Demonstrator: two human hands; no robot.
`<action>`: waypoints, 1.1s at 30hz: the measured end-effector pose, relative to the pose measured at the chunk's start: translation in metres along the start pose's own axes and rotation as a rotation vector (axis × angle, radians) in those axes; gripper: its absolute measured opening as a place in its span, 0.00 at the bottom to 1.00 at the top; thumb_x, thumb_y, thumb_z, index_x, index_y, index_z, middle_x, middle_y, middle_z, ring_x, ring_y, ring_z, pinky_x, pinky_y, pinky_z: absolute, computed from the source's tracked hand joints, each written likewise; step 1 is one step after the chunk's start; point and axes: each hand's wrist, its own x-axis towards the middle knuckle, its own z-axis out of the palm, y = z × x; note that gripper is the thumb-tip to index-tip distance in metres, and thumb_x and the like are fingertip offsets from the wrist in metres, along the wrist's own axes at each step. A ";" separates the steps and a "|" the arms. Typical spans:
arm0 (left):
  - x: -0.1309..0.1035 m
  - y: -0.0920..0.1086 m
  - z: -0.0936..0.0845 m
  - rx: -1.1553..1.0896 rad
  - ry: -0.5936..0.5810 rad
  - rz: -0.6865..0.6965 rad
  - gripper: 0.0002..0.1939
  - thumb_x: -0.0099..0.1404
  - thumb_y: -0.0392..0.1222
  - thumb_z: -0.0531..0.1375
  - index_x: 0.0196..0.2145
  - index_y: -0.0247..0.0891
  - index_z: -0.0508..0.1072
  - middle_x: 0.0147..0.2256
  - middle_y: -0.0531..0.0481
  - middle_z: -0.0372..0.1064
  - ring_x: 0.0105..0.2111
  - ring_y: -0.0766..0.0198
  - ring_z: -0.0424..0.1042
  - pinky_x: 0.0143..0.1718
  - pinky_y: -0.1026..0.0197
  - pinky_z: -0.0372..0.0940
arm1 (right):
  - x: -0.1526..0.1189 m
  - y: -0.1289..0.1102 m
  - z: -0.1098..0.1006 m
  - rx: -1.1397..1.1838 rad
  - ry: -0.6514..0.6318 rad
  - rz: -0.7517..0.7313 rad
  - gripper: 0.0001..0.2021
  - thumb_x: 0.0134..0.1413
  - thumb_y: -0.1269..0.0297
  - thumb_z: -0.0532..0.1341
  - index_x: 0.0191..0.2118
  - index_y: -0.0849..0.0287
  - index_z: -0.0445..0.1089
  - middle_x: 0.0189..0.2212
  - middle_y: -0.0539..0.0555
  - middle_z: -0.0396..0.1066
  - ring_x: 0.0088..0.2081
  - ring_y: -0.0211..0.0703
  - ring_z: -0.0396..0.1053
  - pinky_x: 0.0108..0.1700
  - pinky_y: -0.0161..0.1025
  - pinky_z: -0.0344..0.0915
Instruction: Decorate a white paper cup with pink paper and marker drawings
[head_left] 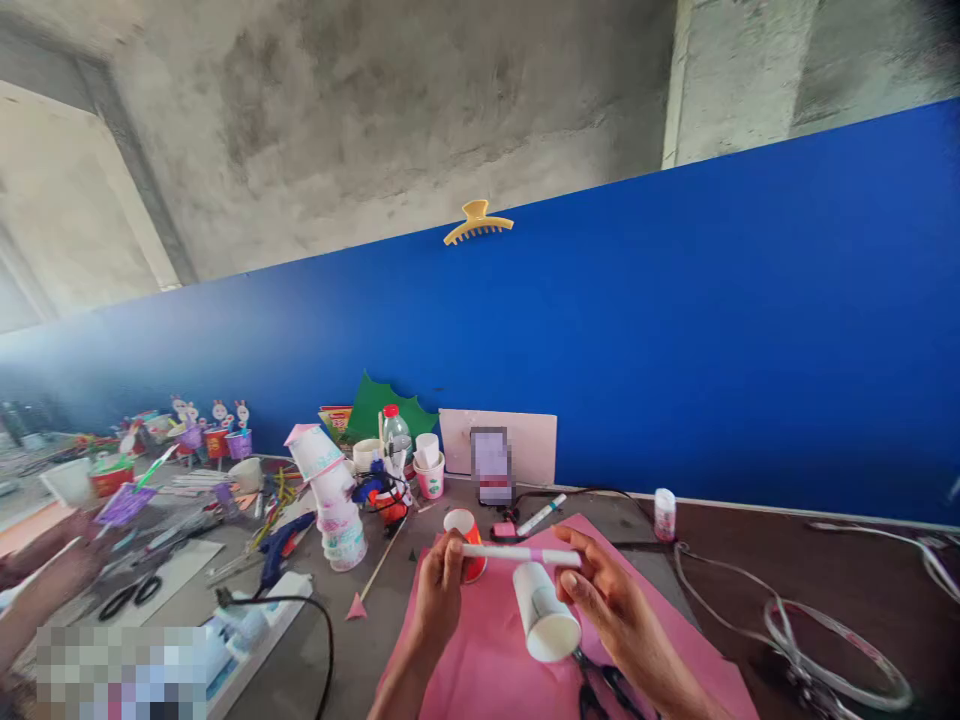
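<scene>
- Between the left hand (442, 592) and the right hand (606, 592), above a pink paper sheet (480, 662), a white marker pen (502, 551) with a pinkish band lay roughly level.
- The left thumb and forefinger were pinched on its left end, with no visible gap.
- The right fingers were loosely bent around the other end, thumb and forefinger slightly parted; how firmly they pressed did not show.
- The pen looked light and stiff, probably smooth plastic, so it could well have rolled or slid in a slack pinch; it hardly seemed fragile.
- The best hold appeared to be a thumb-and-forefinger pinch near each end, past the band on the right.
- Just below the right fingertips, a white paper cup (541, 605) lay on its side, likely thin-walled and easily dented.
- Beside the left fingertips, partly behind the pen, was a red paper cup (475, 572), probably just as light.
- Below the right fingers lay black-handled scissors (590, 692).
</scene>
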 end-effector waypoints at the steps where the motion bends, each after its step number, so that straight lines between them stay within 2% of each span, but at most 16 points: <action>1: -0.005 0.002 0.004 0.047 -0.083 0.019 0.32 0.57 0.73 0.53 0.17 0.39 0.59 0.18 0.56 0.53 0.20 0.69 0.53 0.22 0.65 0.53 | -0.001 -0.008 0.002 0.027 0.047 0.031 0.26 0.57 0.44 0.58 0.51 0.60 0.68 0.22 0.48 0.66 0.24 0.40 0.66 0.26 0.35 0.63; 3: -0.013 0.006 0.008 0.144 -0.212 0.070 0.30 0.63 0.69 0.49 0.20 0.39 0.63 0.19 0.54 0.58 0.21 0.67 0.57 0.24 0.65 0.55 | -0.001 -0.017 0.003 0.061 0.161 0.083 0.26 0.52 0.39 0.60 0.41 0.60 0.72 0.17 0.46 0.60 0.19 0.37 0.59 0.22 0.33 0.57; 5: -0.018 0.009 0.008 0.241 -0.280 0.191 0.25 0.67 0.62 0.49 0.29 0.37 0.70 0.26 0.49 0.67 0.26 0.63 0.64 0.28 0.63 0.61 | 0.001 -0.021 0.003 0.036 0.244 0.102 0.25 0.48 0.39 0.62 0.33 0.60 0.72 0.16 0.45 0.57 0.18 0.36 0.54 0.20 0.33 0.53; 7: -0.022 0.010 0.008 0.361 -0.327 0.355 0.19 0.67 0.55 0.54 0.42 0.37 0.72 0.37 0.42 0.72 0.34 0.58 0.70 0.36 0.59 0.65 | 0.001 -0.019 0.003 -0.018 0.256 0.105 0.23 0.48 0.40 0.62 0.29 0.59 0.71 0.17 0.45 0.57 0.19 0.35 0.53 0.20 0.32 0.51; 9: -0.026 0.010 0.008 0.499 -0.362 0.513 0.18 0.65 0.49 0.59 0.49 0.39 0.70 0.42 0.41 0.73 0.40 0.55 0.72 0.41 0.57 0.66 | 0.001 -0.015 0.005 -0.046 0.211 0.111 0.22 0.50 0.42 0.61 0.27 0.59 0.70 0.18 0.46 0.58 0.20 0.36 0.54 0.21 0.32 0.52; 12: -0.029 0.008 0.011 0.643 -0.387 0.670 0.08 0.68 0.40 0.55 0.43 0.39 0.70 0.34 0.45 0.74 0.33 0.58 0.72 0.34 0.61 0.65 | -0.001 -0.010 0.007 -0.029 0.152 0.123 0.21 0.53 0.42 0.59 0.31 0.59 0.70 0.20 0.47 0.60 0.21 0.37 0.57 0.22 0.32 0.54; 14: -0.029 0.006 0.014 0.683 -0.382 0.710 0.07 0.69 0.37 0.52 0.40 0.39 0.69 0.29 0.48 0.72 0.28 0.60 0.70 0.29 0.63 0.63 | -0.002 -0.009 0.008 -0.031 0.131 0.128 0.21 0.54 0.42 0.58 0.33 0.59 0.69 0.20 0.47 0.60 0.22 0.37 0.57 0.23 0.32 0.54; 19: -0.029 0.003 0.017 0.695 -0.386 0.730 0.07 0.70 0.36 0.51 0.41 0.39 0.68 0.30 0.47 0.72 0.27 0.60 0.70 0.28 0.63 0.61 | 0.000 -0.011 0.010 -0.083 0.113 0.132 0.23 0.55 0.42 0.56 0.26 0.58 0.66 0.18 0.45 0.56 0.21 0.36 0.54 0.22 0.33 0.52; 23: -0.029 -0.002 0.016 0.637 -0.455 0.634 0.10 0.71 0.38 0.48 0.43 0.38 0.69 0.30 0.46 0.71 0.27 0.61 0.68 0.28 0.64 0.58 | 0.003 -0.015 0.001 -0.121 0.134 0.095 0.21 0.56 0.43 0.56 0.27 0.58 0.67 0.19 0.46 0.57 0.21 0.37 0.54 0.23 0.34 0.52; 25: -0.029 -0.004 0.015 0.568 -0.486 0.495 0.12 0.72 0.40 0.47 0.39 0.37 0.70 0.28 0.47 0.70 0.25 0.63 0.67 0.27 0.64 0.57 | 0.006 -0.019 -0.012 -0.126 0.164 0.080 0.20 0.56 0.44 0.57 0.30 0.58 0.69 0.19 0.45 0.56 0.21 0.37 0.53 0.23 0.34 0.51; 27: -0.028 -0.005 0.016 0.474 -0.479 0.315 0.14 0.72 0.44 0.48 0.33 0.38 0.69 0.26 0.49 0.68 0.24 0.64 0.64 0.26 0.64 0.55 | 0.009 -0.024 -0.029 -0.094 0.250 0.083 0.19 0.56 0.45 0.58 0.33 0.59 0.70 0.19 0.45 0.56 0.21 0.37 0.53 0.23 0.34 0.52; 30: -0.030 -0.003 0.021 0.246 -0.415 0.082 0.17 0.70 0.53 0.50 0.32 0.38 0.68 0.23 0.52 0.63 0.23 0.66 0.61 0.25 0.64 0.55 | 0.012 -0.031 -0.046 -0.085 0.395 0.054 0.18 0.56 0.47 0.58 0.40 0.58 0.71 0.20 0.47 0.61 0.25 0.40 0.60 0.28 0.35 0.59; 32: -0.033 0.001 0.026 0.031 -0.408 -0.018 0.20 0.69 0.57 0.51 0.32 0.38 0.67 0.24 0.53 0.63 0.23 0.66 0.61 0.27 0.64 0.58 | 0.011 -0.033 -0.042 -0.090 0.379 0.054 0.19 0.55 0.48 0.59 0.43 0.58 0.72 0.23 0.50 0.66 0.28 0.43 0.65 0.31 0.36 0.62; 33: -0.035 0.003 0.028 -0.067 -0.425 -0.049 0.20 0.68 0.58 0.52 0.33 0.38 0.67 0.25 0.52 0.65 0.25 0.65 0.63 0.30 0.63 0.60 | 0.009 -0.033 -0.036 -0.086 0.324 0.063 0.19 0.53 0.48 0.61 0.42 0.59 0.73 0.25 0.52 0.69 0.29 0.44 0.66 0.32 0.37 0.63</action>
